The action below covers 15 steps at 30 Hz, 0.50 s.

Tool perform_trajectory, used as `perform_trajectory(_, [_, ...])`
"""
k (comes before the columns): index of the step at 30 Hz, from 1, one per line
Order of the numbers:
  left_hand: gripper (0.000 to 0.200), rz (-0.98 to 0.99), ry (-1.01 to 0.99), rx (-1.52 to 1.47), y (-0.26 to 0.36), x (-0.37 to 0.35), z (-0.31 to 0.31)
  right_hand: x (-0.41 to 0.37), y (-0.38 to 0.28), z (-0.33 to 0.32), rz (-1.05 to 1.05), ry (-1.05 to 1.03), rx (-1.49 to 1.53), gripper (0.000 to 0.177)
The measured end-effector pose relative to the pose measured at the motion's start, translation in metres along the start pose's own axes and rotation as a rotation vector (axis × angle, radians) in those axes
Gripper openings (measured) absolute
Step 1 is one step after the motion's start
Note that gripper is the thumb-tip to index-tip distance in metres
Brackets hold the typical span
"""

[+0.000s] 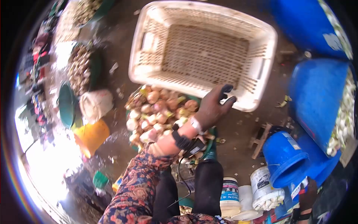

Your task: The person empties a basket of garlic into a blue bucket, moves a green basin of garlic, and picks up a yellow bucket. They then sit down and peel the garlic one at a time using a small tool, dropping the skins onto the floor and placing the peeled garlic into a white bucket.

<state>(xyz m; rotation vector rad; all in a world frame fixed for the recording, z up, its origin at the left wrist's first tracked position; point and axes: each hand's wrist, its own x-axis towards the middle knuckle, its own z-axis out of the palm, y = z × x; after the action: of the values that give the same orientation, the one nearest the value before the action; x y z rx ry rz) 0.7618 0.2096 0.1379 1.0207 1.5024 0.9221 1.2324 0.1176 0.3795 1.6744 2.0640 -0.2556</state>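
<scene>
Crate [209, 52] was off-white, onions [161, 106] tan and cream, glove [209, 112] dark. Sleeve [135, 186] had a pinkish-red floral on navy, and those tubs [315, 91] were super blue.

We log a dark, scrap-littered floor [240, 145], glossy in patches, bearing a white slotted crate [205, 52] just beside a green-rimmed basket [214, 135] of onions [160, 108], plus blue tubs [315, 89], a tilted blue bucket [281, 153], a low wooden frame [261, 140], a white pail [261, 183] and a yellow bucket [96, 135].
</scene>
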Motion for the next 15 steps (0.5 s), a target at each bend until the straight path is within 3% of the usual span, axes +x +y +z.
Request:
perform_trajectory(2, [0.032,0.067,0.178,0.109,-0.028,-0.047,-0.06,0.013,-0.04,0.031,-0.137,-0.099,0.152,0.041])
perform_trajectory(4, [0.03,0.057,0.411,0.25,-0.061,-0.093,-0.129,0.017,-0.087,0.07,-0.099,-0.265,0.293,0.043])
perform_trajectory(5, [0.032,-0.054,0.475,0.298,-0.075,-0.119,-0.169,0.018,-0.113,0.089,-0.11,-0.305,0.362,0.043])
perform_trajectory(6, [0.036,-0.02,0.583,0.464,-0.1,-0.145,-0.208,0.007,-0.12,0.122,-0.223,-0.259,0.263,0.044])
perform_trajectory(7, [0.043,-0.01,0.67,0.674,-0.125,-0.172,-0.251,0.009,-0.147,0.128,-0.208,-0.306,0.241,0.042])
perform_trajectory(9, [0.055,-0.278,0.857,0.743,-0.165,-0.233,-0.328,0.01,-0.196,0.141,-0.235,-0.349,0.214,0.04])
perform_trajectory(11, [0.063,-0.555,1.02,0.892,-0.21,-0.293,-0.406,-0.001,-0.218,0.158,0.028,-0.44,0.464,0.043])
perform_trajectory(14, [0.086,-0.911,1.117,1.092,-0.284,-0.386,-0.519,-0.017,-0.237,0.175,0.036,-0.367,0.451,0.047])
perform_trajectory(15, [0.094,-1.033,1.136,1.148,-0.294,-0.408,-0.547,-0.032,-0.211,0.207,0.011,-0.258,0.218,0.048])
